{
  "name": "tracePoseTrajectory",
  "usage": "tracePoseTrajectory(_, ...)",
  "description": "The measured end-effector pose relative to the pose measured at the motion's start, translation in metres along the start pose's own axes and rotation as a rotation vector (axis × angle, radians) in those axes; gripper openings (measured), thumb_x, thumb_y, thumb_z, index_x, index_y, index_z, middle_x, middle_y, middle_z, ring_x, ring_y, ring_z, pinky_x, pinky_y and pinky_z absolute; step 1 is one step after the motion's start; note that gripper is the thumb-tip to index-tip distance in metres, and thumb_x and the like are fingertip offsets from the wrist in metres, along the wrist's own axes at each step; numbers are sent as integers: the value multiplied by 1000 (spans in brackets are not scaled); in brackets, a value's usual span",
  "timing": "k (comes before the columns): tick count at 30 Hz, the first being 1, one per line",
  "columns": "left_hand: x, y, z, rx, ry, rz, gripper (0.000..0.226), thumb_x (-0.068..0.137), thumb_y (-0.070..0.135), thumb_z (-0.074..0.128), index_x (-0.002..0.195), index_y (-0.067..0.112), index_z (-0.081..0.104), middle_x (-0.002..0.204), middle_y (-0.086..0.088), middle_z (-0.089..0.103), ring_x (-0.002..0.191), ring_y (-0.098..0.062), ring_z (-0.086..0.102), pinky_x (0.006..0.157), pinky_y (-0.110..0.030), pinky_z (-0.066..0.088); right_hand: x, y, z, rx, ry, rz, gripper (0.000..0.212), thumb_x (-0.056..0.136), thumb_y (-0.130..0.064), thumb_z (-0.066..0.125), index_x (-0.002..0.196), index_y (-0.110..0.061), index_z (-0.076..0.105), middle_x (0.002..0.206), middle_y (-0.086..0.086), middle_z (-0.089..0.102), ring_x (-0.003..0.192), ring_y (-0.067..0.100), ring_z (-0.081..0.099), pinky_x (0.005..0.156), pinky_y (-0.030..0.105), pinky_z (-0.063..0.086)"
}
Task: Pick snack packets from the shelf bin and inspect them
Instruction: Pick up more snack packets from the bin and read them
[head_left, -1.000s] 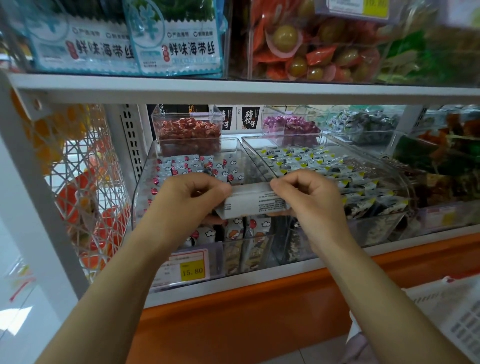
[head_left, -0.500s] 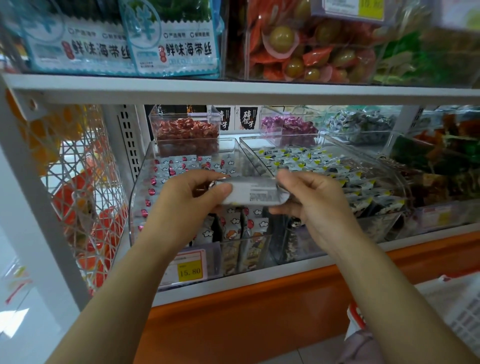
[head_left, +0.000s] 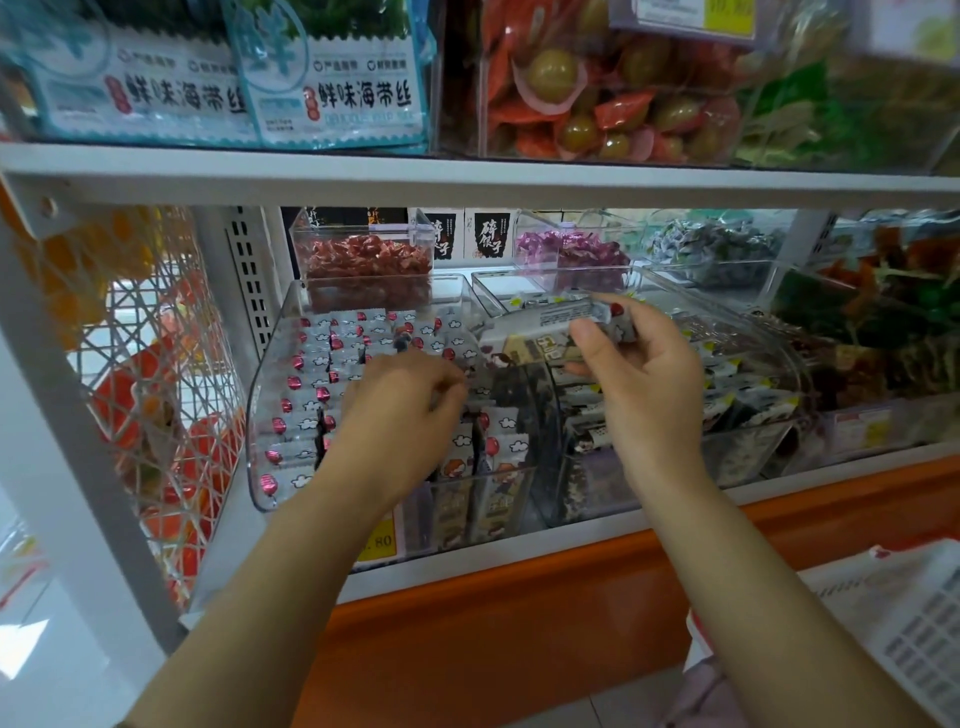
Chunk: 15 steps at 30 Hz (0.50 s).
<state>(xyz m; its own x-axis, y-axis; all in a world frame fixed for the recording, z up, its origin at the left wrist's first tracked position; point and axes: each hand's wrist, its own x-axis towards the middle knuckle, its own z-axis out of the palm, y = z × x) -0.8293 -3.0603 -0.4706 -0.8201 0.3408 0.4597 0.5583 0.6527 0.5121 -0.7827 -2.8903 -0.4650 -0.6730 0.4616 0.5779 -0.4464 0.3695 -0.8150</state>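
1. A view from head height shows a person's two bare forearms reaching up to snack bins under a white shelf board (head_left: 467, 182).
2. The right hand (head_left: 644, 395) is raised above the bins. Its thumb and fingers pinch snack packets (head_left: 550, 322), apparently two stacked together. The upper one is grey-white with small print and the lower one has a brownish face. They lie sideways in the air, over the line where two bins meet.
3. The left hand (head_left: 400, 415) is lower, back upward, inside the clear bin (head_left: 262, 415) on the left. Its fingers are curled down and bunched close over the loose packets (head_left: 322, 364) there. Whether they pinch one cannot be told.
4. Those loose packets are white with cloud prints and round red marks.
5. Just beside it on the right, a second clear bin (head_left: 748, 457) holds dark and white packets.
6. Behind the bins stand a small box of red sweets (head_left: 363, 260) and one of purple sweets (head_left: 571, 249).
7. A yellow price tag (head_left: 382, 543) shows partly past the left forearm.
8. An orange panel (head_left: 519, 623) runs below, white wire mesh (head_left: 156, 364) stands at the left, and a white basket (head_left: 924, 623) sits at the lower right.
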Motion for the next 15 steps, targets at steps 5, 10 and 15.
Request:
tracePoseTrajectory(5,0,-4,11,269,-223,69,35,93,20,38,121,29,59,127,5,53,120,-20,32,102,-40,16,0,-2,-1,-146,-49,-61,27,88,-25,62,111,-11,60,94,0,62,89,19,63,82,40,54)
tracePoseTrajectory(10,5,-12,7,201,-292,50,40,93,17,39,123,37,56,138,13,47,130,-15,24,110,-40,3,6,-6,-1,-340,-145,-230,23,88,-23,63,110,-16,61,94,-7,56,81,2,51,73,5,37)
tracePoseTrajectory(15,8,-18,4,129,-339,33,42,94,13,40,120,40,58,139,7,45,134,-18,27,115,-45,6,16,-15,8,-558,-327,-336,32,89,-23,62,119,-12,59,106,3,56,92,8,46,74,15,36)
